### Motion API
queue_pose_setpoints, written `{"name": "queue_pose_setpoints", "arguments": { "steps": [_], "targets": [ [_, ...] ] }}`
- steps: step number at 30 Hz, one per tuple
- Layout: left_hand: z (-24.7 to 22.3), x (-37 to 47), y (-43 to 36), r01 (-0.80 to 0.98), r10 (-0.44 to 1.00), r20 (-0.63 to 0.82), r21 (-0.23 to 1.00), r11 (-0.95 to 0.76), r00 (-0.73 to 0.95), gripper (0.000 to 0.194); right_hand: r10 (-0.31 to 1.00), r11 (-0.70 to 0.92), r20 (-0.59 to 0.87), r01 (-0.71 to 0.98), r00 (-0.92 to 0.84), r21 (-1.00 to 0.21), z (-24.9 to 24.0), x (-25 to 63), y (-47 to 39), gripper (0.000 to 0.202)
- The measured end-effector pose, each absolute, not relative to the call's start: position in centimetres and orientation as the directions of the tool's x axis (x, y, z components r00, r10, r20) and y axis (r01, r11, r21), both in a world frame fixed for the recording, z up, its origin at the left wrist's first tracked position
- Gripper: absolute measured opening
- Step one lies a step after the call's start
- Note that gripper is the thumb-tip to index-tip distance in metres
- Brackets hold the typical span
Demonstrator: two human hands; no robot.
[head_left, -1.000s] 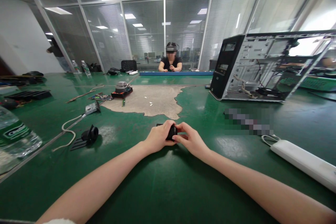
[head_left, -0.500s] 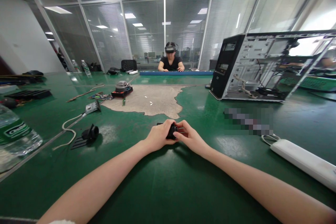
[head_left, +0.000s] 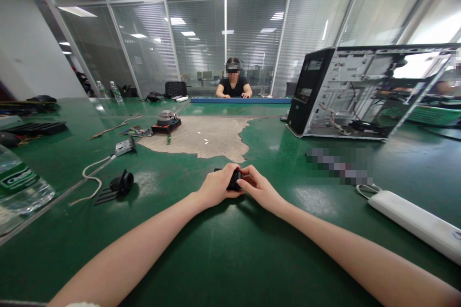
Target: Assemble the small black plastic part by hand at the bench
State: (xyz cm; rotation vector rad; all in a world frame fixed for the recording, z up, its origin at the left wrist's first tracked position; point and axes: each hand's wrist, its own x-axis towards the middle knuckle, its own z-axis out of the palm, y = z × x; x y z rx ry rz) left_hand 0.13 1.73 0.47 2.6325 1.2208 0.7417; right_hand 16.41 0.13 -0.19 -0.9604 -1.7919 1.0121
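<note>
Grip: left hand (head_left: 216, 186) has fingers around black part (head_left: 234, 181), right hand (head_left: 262, 191) fingers curled at its side | centre frame, over desk (head_left: 201, 254) | risk: uneven pressure could make it slip

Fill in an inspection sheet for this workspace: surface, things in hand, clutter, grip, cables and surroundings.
Surface: green tabletop, worn to a ragged pale patch.
Things in hand: small black part, mostly hidden by fingers.
Clutter: slatted black piece, bottle and metal bracket on the left; long white bar on the right.
Grip: left hand wraps the small black part; right hand has thumb and fingers at its end.
Cables: pale cable curls near the bracket.
Surroundings: open computer case on the right; person across the table.
</note>
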Motion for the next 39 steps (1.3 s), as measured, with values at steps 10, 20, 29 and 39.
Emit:
{"name": "queue_pose_setpoints", "arguments": {
  "steps": [10, 20, 29, 39],
  "targets": [
    [0.3, 0.2, 1.8, 0.670, 0.744, 0.391, 0.333, -0.664, 0.543, 0.055, 0.900, 0.367, 0.306, 0.159, -0.309, -0.917, -0.6, 16.4, 0.4, 0.016],
    [0.3, 0.0, 1.7, 0.669, 0.741, 0.388, 0.329, -0.666, 0.548, 0.055, 0.856, 0.411, 0.330, 0.136, -0.398, -0.901, -0.1, 16.5, -0.2, 0.017],
    [0.3, 0.1, 1.7, 0.658, 0.732, 0.402, 0.332, -0.676, 0.550, 0.056, 0.898, 0.378, 0.305, 0.201, -0.318, -0.904, -0.8, 16.5, 0.6, 0.018],
    [0.4, 0.1, 1.6, 0.669, 0.738, 0.397, 0.325, -0.669, 0.546, 0.054, 0.882, 0.402, 0.333, 0.163, -0.334, -0.901, -0.4, 16.5, 0.2, 0.012]
  ]
}}
